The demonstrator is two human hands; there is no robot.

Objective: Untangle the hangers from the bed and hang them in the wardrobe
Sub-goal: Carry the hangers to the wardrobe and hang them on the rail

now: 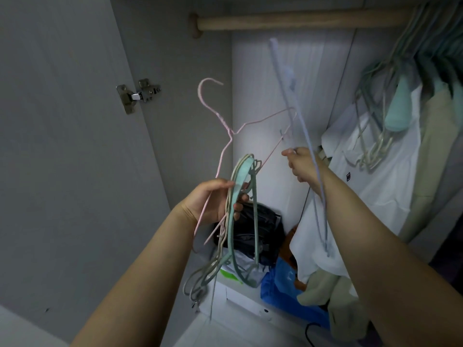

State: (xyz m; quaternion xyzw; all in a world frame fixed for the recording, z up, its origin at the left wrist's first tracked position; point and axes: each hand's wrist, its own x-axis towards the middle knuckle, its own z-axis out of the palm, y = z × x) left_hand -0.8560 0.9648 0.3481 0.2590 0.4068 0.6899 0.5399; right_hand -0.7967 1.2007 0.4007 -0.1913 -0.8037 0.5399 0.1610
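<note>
Several hangers (370,136) already hung at the rod's (288,22) 3 o'clock end. Left hand (213,201) gripped the remaining bundle (235,209); right hand (304,166) pinched a lilac hanger (298,116), not yet hung.

No text, brand or number can be read. The white garment (375,186) hanging at the right side of the wardrobe carries a small dark square label (348,176) with a red mark, too small and blurred to make out.

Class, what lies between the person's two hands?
In the head view, the pink hanger's thin wire crosses from the left hand toward the right hand.
</note>
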